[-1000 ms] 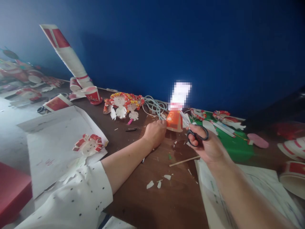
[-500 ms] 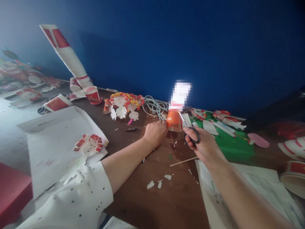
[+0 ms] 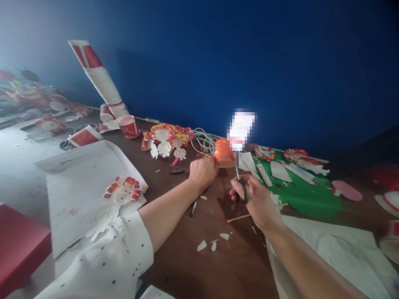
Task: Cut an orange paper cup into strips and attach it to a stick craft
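Head view: left hand [image 3: 203, 172] pinches the near side of an orange paper cup [image 3: 223, 153], lifted slightly and tipped on its side near the far edge of the table [image 3: 187, 257], just beside a coil of grey cable [image 3: 204, 141]. Right hand [image 3: 254, 199] is closed through the handles of black scissors [image 3: 238, 178], blades pointing up at the cup's rim; whether the blades are parted cannot be told. Risks, as judged: thin cup wall could crumple under the pinch; blade tips sit close to the left fingers, so a slip could nick them; an off-line cut could tear the rim. Paper scraps [image 3: 212, 245] litter the near edge.
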A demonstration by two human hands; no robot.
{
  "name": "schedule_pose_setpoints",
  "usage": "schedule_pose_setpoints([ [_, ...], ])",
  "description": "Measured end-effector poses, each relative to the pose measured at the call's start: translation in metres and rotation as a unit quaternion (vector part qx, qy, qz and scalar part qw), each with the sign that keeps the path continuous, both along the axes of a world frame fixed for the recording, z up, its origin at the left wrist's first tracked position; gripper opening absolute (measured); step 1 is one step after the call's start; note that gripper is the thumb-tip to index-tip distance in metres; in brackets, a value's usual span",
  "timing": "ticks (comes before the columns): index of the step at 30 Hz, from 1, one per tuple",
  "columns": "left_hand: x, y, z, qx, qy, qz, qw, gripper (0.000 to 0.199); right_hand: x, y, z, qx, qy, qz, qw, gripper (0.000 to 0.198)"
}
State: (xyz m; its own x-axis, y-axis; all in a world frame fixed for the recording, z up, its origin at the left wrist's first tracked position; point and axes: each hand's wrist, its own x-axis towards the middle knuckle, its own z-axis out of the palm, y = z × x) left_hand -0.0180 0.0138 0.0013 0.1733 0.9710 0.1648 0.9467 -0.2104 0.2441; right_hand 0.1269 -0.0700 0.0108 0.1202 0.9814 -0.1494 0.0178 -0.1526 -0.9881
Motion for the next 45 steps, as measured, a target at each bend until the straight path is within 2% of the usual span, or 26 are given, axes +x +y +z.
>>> schedule_pose_setpoints([
  [3,0.000,-0.001,0.000,0.011,-0.013,-0.012,1.000,0.033,-0.001,0.001,0.000,0.069,-0.019,-0.056,0.996,0.041],
  [6,0.002,-0.004,-0.001,0.033,-0.017,-0.028,0.999,0.029,-0.001,0.009,-0.003,0.078,-0.006,-0.094,0.992,0.042],
  [9,0.003,-0.005,-0.002,0.045,-0.013,-0.039,0.998,0.025,-0.004,0.020,-0.006,0.055,0.116,-0.118,0.985,0.040],
  [13,0.003,-0.007,-0.002,0.051,-0.012,-0.057,0.997,0.021,-0.012,0.032,-0.001,0.018,0.294,-0.138,0.945,0.026],
  [17,0.003,-0.008,-0.003,0.049,-0.041,-0.052,0.997,0.021,-0.017,0.040,0.006,-0.014,0.374,-0.148,0.916,0.024],
  [20,0.002,-0.003,-0.009,0.032,-0.111,-0.041,0.992,0.022,-0.015,0.045,0.007,0.030,0.357,-0.151,0.921,0.025],
  [23,0.002,0.007,-0.020,-0.016,-0.269,-0.033,0.962,0.027,-0.010,0.051,0.005,0.098,0.308,-0.172,0.930,0.027],
  [26,0.004,0.016,-0.029,-0.124,-0.418,-0.039,0.899,0.020,-0.005,0.056,0.001,0.124,0.282,-0.181,0.934,0.030],
  [28,0.006,0.018,-0.029,-0.179,-0.481,-0.052,0.857,0.019,-0.004,0.058,-0.003,0.132,0.279,-0.179,0.934,0.031],
  [30,0.008,0.017,-0.026,-0.254,-0.544,-0.057,0.798,0.018,-0.004,0.059,-0.008,0.141,0.274,-0.183,0.934,0.031],
  [31,0.008,0.016,-0.023,-0.292,-0.584,-0.055,0.755,0.017,-0.004,0.060,-0.010,0.144,0.270,-0.187,0.933,0.031],
  [33,0.007,0.013,-0.015,-0.361,-0.673,-0.054,0.643,0.014,-0.004,0.060,-0.012,0.150,0.258,-0.193,0.935,0.031],
  [36,0.003,0.009,-0.005,-0.449,-0.747,-0.051,0.487,0.018,-0.003,0.059,-0.013,0.147,0.249,-0.192,0.938,0.032],
  [38,0.002,0.008,-0.003,-0.478,-0.782,-0.039,0.399,0.019,-0.003,0.058,-0.013,0.139,0.253,-0.187,0.939,0.032],
  [39,0.002,0.007,-0.003,-0.484,-0.795,-0.034,0.365,0.018,-0.004,0.057,-0.014,0.135,0.257,-0.183,0.939,0.032],
  [41,0.004,0.006,-0.007,-0.485,-0.815,-0.019,0.316,0.014,-0.005,0.056,-0.014,0.124,0.263,-0.176,0.940,0.032],
  [42,0.005,0.006,-0.009,-0.483,-0.823,-0.014,0.300,0.011,-0.006,0.055,-0.014,0.120,0.264,-0.173,0.941,0.031],
  [45,0.007,0.007,-0.015,-0.463,-0.838,-0.003,0.288,0.006,-0.008,0.054,-0.014,0.115,0.262,-0.165,0.944,0.030],
])
